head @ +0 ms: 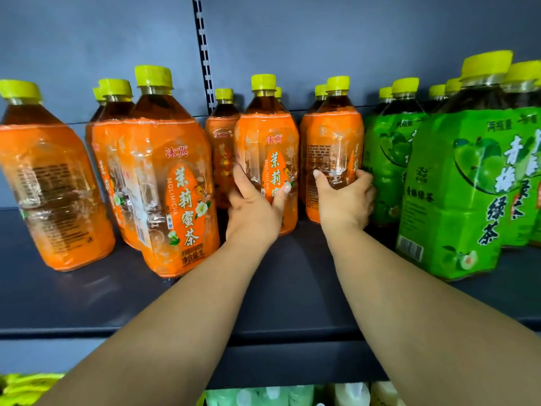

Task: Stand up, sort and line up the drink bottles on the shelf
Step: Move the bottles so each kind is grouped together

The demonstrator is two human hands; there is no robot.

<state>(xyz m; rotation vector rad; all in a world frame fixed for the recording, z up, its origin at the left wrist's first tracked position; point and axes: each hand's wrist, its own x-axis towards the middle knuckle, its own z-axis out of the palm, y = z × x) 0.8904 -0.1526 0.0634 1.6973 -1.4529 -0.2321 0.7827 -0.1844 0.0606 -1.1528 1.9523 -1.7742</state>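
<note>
On the dark shelf (292,268), mid-row, the left hand (253,212) grips one upright orange tea bottle (268,148) while the right hand (345,200) clasps its right neighbour (333,142), which, if shoved sideways, could topple the touching green bottles (386,148).

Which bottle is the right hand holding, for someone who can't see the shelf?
On the dark shelf, orange-labelled bottles fill the left and green-labelled ones the right. The right hand grips the orange bottle right at that colour border. Unlike the left hand's bottle, its label faces sideways, showing small print.
</note>
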